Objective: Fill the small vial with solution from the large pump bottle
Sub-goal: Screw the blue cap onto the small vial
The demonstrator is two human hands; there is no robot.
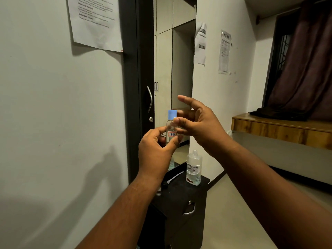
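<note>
Holding the small vial up at the centre of the frame, with the big bottle down on the cabinet.

A pale wall point(45, 105) is filling the left half of the frame, with a printed sheet point(95, 22) hanging at the upper left and a dark curtain point(301, 65) hanging at the upper right. Low in the middle, a dark cabinet point(181, 198) is carrying the large clear bottle point(193, 168), which is standing upright with its top open; its pump point(171, 178) is lying just beside it to the left. My left hand point(156, 151) is gripping the small vial point(172, 129) around its lower body, keeping it upright. My right hand point(199, 123) is reaching in from the right, thumb and fingertips touching the vial's neck just under the blue cap point(172, 114), the index finger sticking out straight above.
</note>
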